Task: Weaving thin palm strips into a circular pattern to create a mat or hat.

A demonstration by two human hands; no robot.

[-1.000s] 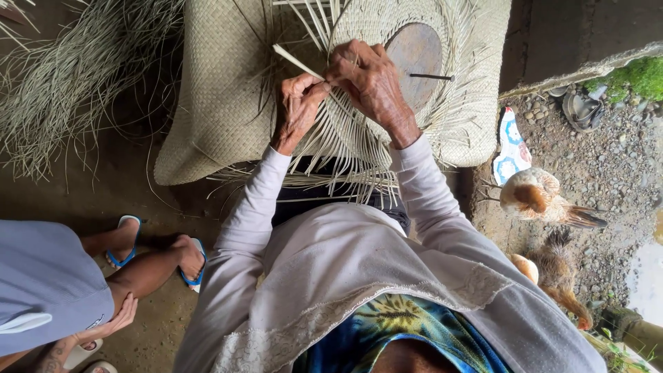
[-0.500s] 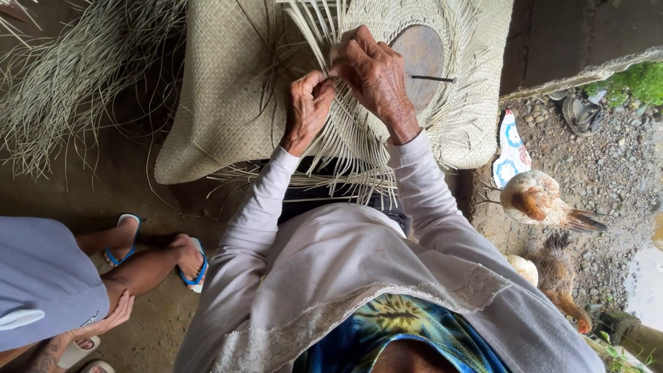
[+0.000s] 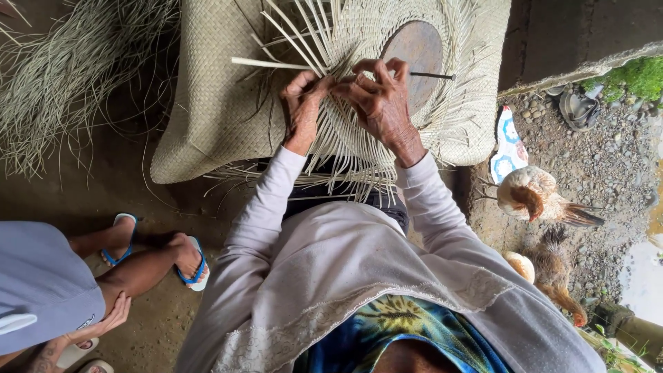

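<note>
Head view, looking down: nearest are the person's own pale sleeves, reaching forward. At lower left a second person sits on the ground, feet in blue sandals point(image 3: 190, 266). Further out, the left hand point(image 3: 304, 103) pinches a long pale strip point(image 3: 273, 64) between thumb and fingers, and the right hand point(image 3: 380, 100), touching it, has its fingers clenched on thin strands. Both work on a half-woven mat point(image 3: 228, 103) with loose strips point(image 3: 304, 34) fanning upward. Beyond the right hand lies a round wooden disc point(image 3: 421, 48). Right of the mat, chickens point(image 3: 532, 197) stand on gravel.
</note>
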